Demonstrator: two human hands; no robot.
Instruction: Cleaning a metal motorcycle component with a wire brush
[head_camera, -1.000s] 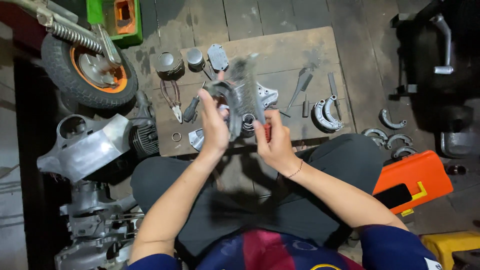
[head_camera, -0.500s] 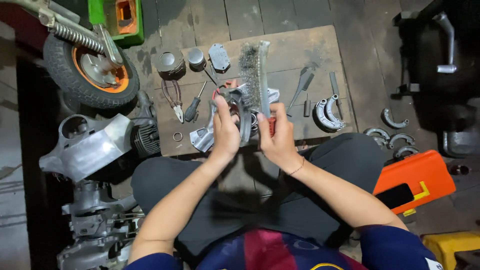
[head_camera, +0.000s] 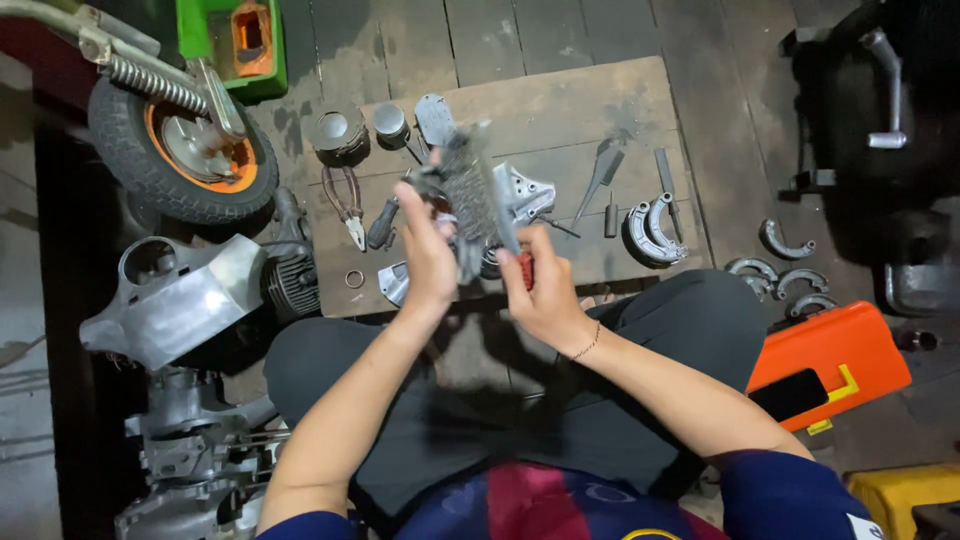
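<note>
At centre frame my left hand grips one grey metal part, blurred; my right hand closes on one red-handled wire brush against it. Two pistons sit upper left, one pair of pliers below; my palms hide the part's lower half.

pliers and a screwdriver are lying on the board left of the hands, curved shoes are sitting right, and a wheel is standing off its left edge.
</note>
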